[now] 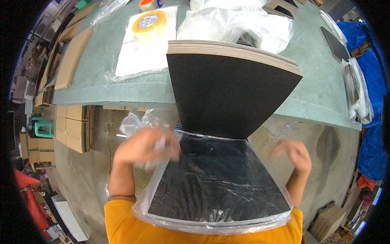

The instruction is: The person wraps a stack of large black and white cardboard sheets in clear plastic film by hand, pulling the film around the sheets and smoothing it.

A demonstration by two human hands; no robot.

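Note:
A thick stack of black boards [227, 89] with pale layered edges stands tilted at the table's near edge. Below it, close to my body, lies a black panel in a clear plastic bag [219, 179]; the bag's mouth meets the stack's lower edge. My left hand [148, 144], smeared by motion, is at the bag's left side beside crumpled clear plastic [140, 121]; whether it grips the film cannot be made out. On the other side, my right hand [295, 155] is raised apart from the bag, its fingers loosely bent and slightly blurred, with nothing visible in them.
On the green table [93, 89] a roll of clear tape [149, 23] rests on a white bagged pack [128, 59]. Crumpled white plastic bags [227, 26] lie behind the stack. Cardboard boxes [73, 124] and a green stool [44, 128] stand left; a blue tarp [371, 89] hangs right.

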